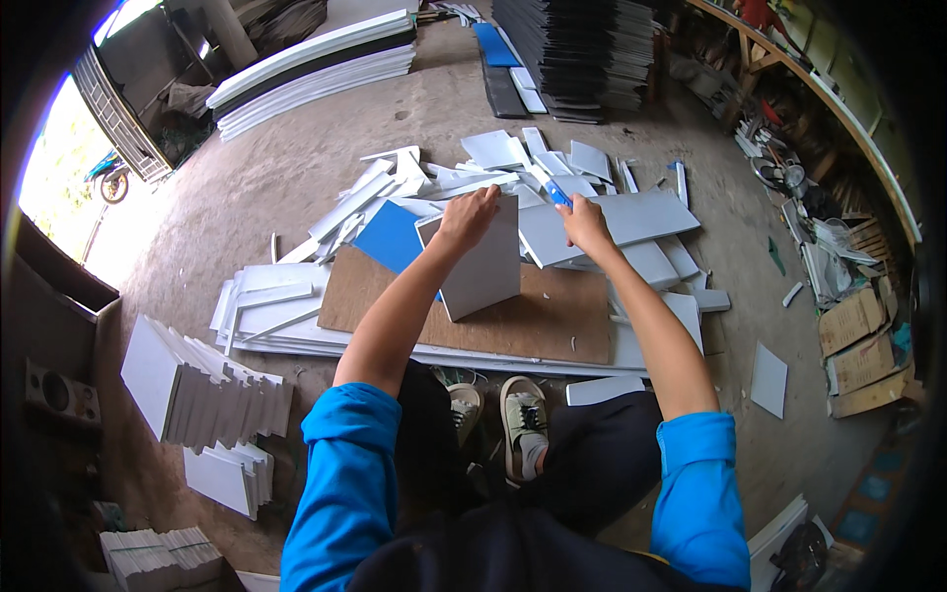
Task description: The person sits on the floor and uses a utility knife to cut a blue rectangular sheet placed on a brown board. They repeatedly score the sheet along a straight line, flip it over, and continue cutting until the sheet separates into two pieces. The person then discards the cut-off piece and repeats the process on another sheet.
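Note:
My left hand grips the top edge of a white rectangular board, which stands upright and slightly tilted on a brown wooden sheet. In my right hand is a blue-handled utility knife, its pale front end pointing up and to the left. The knife is apart from the upright board, to its right. Behind that board lies a blue panel, partly hidden by it. A long white board lies beneath and beside my right hand.
White offcuts are heaped beyond the wooden sheet. To the left stand stacks of cut white panels. Long white and black sheets lie at the far left, and a tall dark stack rises at the back. Flattened cardboard is at the right.

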Tool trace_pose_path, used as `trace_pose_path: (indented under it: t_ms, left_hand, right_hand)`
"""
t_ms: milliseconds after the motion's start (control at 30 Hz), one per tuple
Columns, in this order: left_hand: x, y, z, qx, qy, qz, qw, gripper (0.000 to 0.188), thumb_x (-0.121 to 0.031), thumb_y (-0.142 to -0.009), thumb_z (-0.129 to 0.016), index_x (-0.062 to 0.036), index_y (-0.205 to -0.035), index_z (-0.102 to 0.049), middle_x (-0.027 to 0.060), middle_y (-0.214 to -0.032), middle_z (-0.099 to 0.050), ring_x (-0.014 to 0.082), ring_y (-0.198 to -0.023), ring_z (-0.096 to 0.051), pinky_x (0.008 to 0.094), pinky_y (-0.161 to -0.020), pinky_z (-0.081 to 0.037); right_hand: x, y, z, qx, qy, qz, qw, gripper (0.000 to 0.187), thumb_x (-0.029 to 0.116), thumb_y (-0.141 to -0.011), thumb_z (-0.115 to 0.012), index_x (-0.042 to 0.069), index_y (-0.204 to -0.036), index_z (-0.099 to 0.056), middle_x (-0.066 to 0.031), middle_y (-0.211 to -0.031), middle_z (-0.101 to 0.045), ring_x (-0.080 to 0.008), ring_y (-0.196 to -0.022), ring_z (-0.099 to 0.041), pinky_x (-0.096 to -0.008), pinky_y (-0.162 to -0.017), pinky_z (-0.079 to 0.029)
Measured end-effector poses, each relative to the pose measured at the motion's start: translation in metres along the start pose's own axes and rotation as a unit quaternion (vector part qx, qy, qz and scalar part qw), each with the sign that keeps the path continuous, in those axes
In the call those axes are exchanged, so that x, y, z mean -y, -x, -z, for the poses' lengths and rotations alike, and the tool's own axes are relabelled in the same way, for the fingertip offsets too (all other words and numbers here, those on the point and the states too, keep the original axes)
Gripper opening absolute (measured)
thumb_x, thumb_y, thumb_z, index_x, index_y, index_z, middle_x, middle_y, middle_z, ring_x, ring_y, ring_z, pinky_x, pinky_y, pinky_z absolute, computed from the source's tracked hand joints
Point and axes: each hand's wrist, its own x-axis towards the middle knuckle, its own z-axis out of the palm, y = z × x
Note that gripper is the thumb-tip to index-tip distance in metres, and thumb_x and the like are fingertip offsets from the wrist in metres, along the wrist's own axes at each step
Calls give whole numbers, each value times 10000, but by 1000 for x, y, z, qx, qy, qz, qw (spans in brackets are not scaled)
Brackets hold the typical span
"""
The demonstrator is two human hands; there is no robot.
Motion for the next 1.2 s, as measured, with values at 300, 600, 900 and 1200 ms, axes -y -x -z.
trace_pose_path:
  t_ms: [300, 600, 900, 1200]
  left_hand:
    - [-11, -7, 0, 6, 11, -7, 1000, 237, -231, -841, -497, -40, -964, -432, 155, -837, -607, 320, -742, -609, 412, -598, -480]
    - [-6, -11, -14, -46, 30, 16, 998, 227, -247, -857, -468, -25, -903, -484, 162, -725, -607, 334, -643, -602, 437, -559, -467]
    - [-13, -12, -9, -12, 34, 57, 998, 251, -252, -850, -469, -63, -1012, -499, 158, -811, -620, 356, -664, -601, 448, -561, -473]
    - [-14, -11, -6, -20, 34, 60, 997, 232, -240, -847, -477, -56, -986, -503, 134, -825, -623, 334, -668, -607, 424, -564, -480]
  right_hand:
    - [20, 35, -6, -42, 124, 41, 991, 313, 296, -863, -491, 23, -1015, -502, -222, -777, -612, -400, -756, -599, -469, -660, -475]
    - [22, 42, -13, -63, 134, 79, 986, 275, 294, -858, -505, 31, -937, -509, -233, -690, -591, -416, -676, -584, -476, -583, -467]
    - [26, 50, -29, -6, 219, 94, 971, 250, 173, -836, -443, -25, -989, -460, -224, -684, -613, -362, -678, -628, -446, -605, -506]
    - [32, 50, -31, -41, 238, 138, 961, 231, 243, -866, -462, 21, -932, -453, -187, -654, -615, -330, -655, -634, -443, -584, -502]
